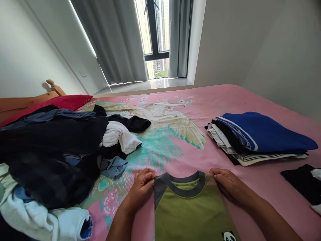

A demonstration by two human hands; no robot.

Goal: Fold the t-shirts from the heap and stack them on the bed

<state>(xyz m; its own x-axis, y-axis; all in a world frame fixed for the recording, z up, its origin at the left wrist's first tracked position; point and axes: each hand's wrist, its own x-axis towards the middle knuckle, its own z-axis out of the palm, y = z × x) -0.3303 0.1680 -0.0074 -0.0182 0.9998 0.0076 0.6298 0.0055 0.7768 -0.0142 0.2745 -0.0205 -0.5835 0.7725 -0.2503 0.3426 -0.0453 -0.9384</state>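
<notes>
Olive-green raglan T-shirt [188, 211] spread on the bed [213, 100], pinched at both shoulders.

The left hand [143, 184] and right hand [230, 184] each have the grip closed, thumb against fingers, on a shoulder beside the grey collar; the shirt lies unfolded on the near side of the bed, its panda print [229, 236] cut off by the view; folding looks partly done, with a neat stack of folded clothes [263, 134] towards the foot edge, while the loose clothes heap [57, 140] towards the headboard [27, 102] appears left to sort; a pink, bird-patterned sheet [175, 160] covers the bed; beyond its far edge, grey curtains [115, 40] flank a window [156, 33].
</notes>
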